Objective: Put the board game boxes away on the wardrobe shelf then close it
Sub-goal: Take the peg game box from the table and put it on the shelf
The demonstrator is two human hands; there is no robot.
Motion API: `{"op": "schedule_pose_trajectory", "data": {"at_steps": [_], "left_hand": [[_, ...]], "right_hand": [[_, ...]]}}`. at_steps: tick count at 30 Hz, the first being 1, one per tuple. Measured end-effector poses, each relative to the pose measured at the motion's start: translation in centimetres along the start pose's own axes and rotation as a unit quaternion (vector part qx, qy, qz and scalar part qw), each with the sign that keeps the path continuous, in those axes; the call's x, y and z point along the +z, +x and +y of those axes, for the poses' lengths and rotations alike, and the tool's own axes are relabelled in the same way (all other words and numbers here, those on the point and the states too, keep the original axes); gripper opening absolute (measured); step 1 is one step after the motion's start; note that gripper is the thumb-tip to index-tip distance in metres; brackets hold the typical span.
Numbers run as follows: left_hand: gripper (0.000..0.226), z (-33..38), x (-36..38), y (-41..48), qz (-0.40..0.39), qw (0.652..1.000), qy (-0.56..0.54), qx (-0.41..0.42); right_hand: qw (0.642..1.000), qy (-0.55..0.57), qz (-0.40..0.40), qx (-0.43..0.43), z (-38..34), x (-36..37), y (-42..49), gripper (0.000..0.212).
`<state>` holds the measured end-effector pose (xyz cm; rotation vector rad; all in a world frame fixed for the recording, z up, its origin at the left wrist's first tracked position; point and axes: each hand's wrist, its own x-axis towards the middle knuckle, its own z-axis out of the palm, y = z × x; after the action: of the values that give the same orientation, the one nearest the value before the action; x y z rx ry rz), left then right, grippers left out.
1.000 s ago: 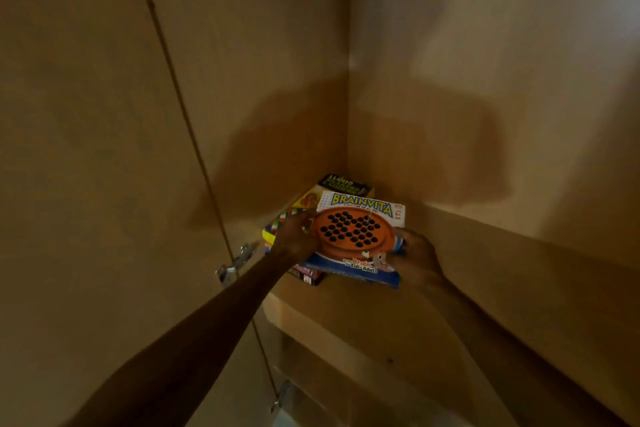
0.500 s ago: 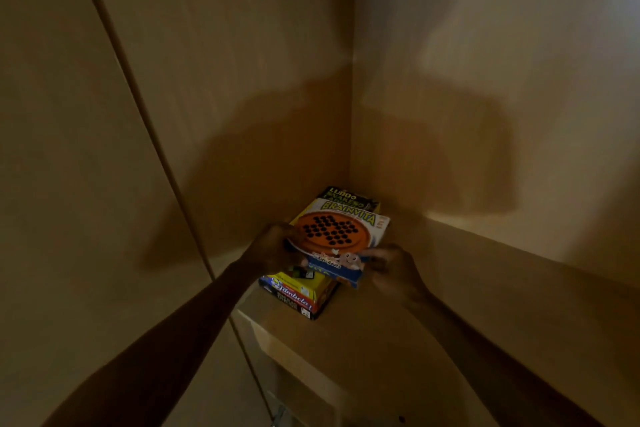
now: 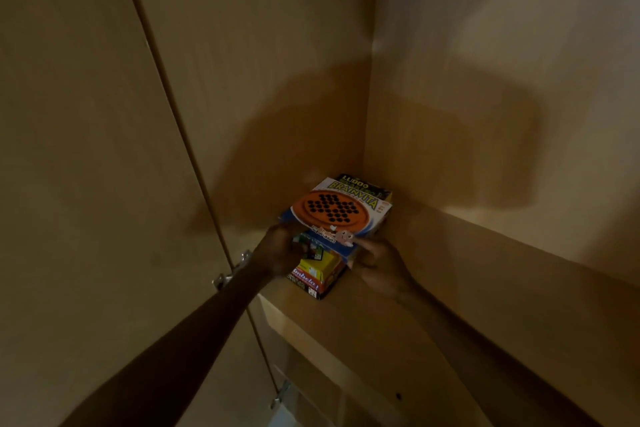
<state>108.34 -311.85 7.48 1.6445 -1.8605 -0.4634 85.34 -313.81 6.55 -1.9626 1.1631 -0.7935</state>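
Both my hands — left (image 3: 277, 253), right (image 3: 377, 262) — grasp the Brainvita box (image 3: 341, 213); pushed crooked toward 1 o'clock, the stack (image 3: 317, 274) may topple.

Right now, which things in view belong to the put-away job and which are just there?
Job:
- Brainvita box, top of the stack, both hands on it: left hand, right hand
- Ludo box beneath it, at the back
- Tambola box lower in the stack
- wardrobe shelf
- wardrobe door, open

Just there:
- door hinge
- lower hinge

Brainvita box (image 3: 341, 210) hides the lower boxes (image 3: 317, 270) (titles partly unreadable)
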Motion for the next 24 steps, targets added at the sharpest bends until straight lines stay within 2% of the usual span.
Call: {"op": "schedule_pose_trajectory", "data": {"at_steps": [2, 4, 7, 10, 15, 24], "left_hand": [[0.029, -0.1, 1.0, -2.1, 0.064, 0.995, -0.043, -0.063], [0.026, -0.7, 2.4, -5.0, 0.109, 0.984, -0.097, -0.106], [0.023, -1.2, 4.6, -10.0, 0.145, 0.947, -0.202, -0.205], [0.028, -1.4, 5.9, -15.9, 0.180, 0.916, -0.239, -0.267], [0.034, -1.2, 5.9, -26.2, 0.216, 0.882, -0.245, -0.341], [0.031, 1.7, 3.6, -48.6, 0.315, 0.813, -0.240, -0.426]], "right_hand": [[1.000, 0.013, 0.010, 0.020, 0.6, 0.5, -1.6, 0.046], [0.998, 0.039, 0.004, 0.044, 1.2, 1.6, -3.6, 0.044], [0.994, 0.083, 0.002, 0.068, 1.8, 3.7, -6.4, 0.041], [0.990, 0.107, -0.025, 0.089, 1.9, 6.3, -9.2, 0.040], [0.978, 0.138, -0.113, 0.110, 1.1, 11.1, -14.3, 0.034], [0.944, 0.070, -0.319, 0.033, -5.5, 21.6, -26.2, 0.040]]}}
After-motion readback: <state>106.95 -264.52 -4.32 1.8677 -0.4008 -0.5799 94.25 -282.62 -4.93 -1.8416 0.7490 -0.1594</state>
